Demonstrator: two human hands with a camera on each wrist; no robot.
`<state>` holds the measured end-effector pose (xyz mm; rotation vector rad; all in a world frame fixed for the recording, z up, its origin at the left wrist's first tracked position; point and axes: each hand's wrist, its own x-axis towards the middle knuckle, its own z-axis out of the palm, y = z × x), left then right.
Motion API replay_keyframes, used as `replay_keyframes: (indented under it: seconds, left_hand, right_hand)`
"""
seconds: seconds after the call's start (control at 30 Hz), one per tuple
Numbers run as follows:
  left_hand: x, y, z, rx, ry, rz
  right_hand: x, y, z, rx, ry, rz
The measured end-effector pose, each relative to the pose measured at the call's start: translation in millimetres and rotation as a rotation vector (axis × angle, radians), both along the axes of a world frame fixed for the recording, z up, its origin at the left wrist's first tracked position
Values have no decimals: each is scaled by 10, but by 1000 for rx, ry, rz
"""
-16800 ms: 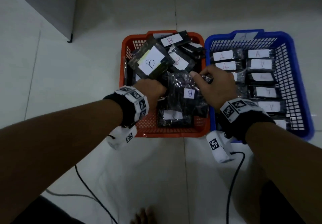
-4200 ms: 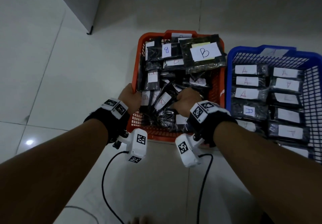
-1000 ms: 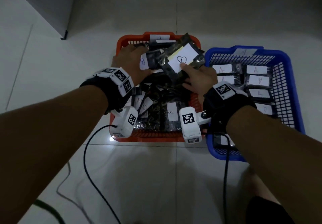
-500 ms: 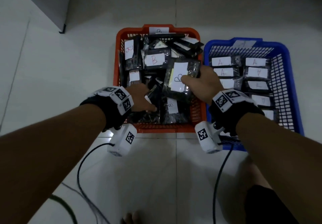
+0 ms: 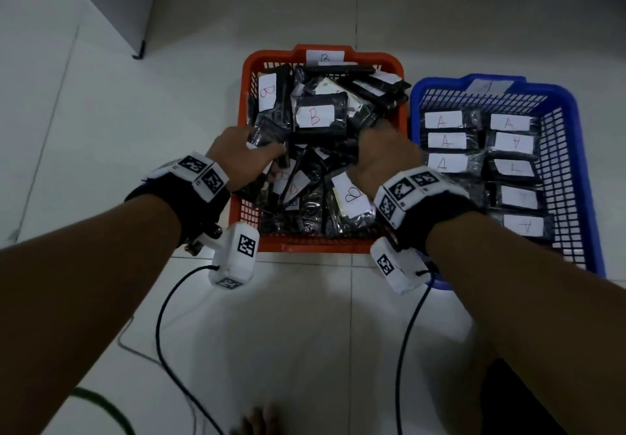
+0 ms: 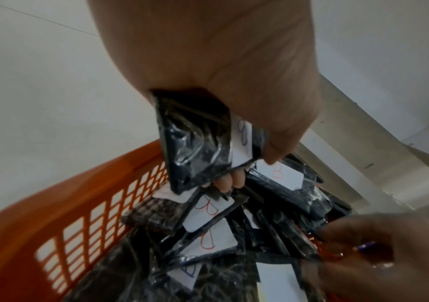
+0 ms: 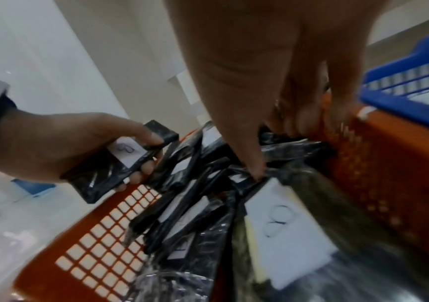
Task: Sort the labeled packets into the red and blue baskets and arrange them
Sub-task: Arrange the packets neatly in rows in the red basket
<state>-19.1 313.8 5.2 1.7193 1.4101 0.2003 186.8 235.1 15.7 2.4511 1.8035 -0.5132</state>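
Note:
The red basket [image 5: 305, 246] [image 6: 40, 224] [image 7: 53, 265] holds a loose heap of black packets labelled B. Beside it on the right, the blue basket [image 5: 440, 81] [image 7: 401, 102] holds A packets [image 5: 443, 119] in neat rows. My left hand [image 5: 271, 153] [image 6: 249, 169] [image 7: 148, 153] grips a small black B packet [image 6: 195, 151] [image 7: 110, 173] above the red basket's left side. My right hand [image 5: 382, 130] [image 7: 280, 149] reaches straight-fingered down into the packets by the red basket's right wall. A large B packet [image 5: 352, 197] [image 7: 285, 230] lies free at the front right.
Both baskets stand on a white tiled floor. A grey cabinet corner [image 5: 135, 28] is at the far left. Black cables [image 5: 162, 333] trail from my wrist cameras across the floor in front. A bare foot [image 5: 257, 424] shows at the bottom edge.
My right hand has let go of the large B packet, which now lies at the red basket's front right, and moved to the right wall. My left hand has lifted a small packet.

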Motion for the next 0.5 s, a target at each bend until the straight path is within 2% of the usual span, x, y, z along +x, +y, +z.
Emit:
replay_keyframes:
  seconds: [0.07, 0.17, 0.23, 0.33, 0.43, 0.5]
  left_hand:
    - [-66, -5, -46, 6, -22, 96]
    - [-135, -25, -47, 45, 9, 114]
    - [-191, -20, -38, 70, 18, 87]
    - [-299, -42, -26, 73, -9, 101]
    - [-338, -75, -39, 42, -38, 144]
    - [-316, -83, -52, 11, -60, 166]
  right_hand:
    - [-121, 93, -23, 76, 91, 6]
    - [-343, 219, -148, -67, 378, -8]
    - [-471, 259, -293, -127, 430, -34]
    - [-587, 300, -499, -110, 432, -49]
    - [-577, 309, -602, -190, 541, -36]
    - [-511, 291, -594, -164, 636, -100]
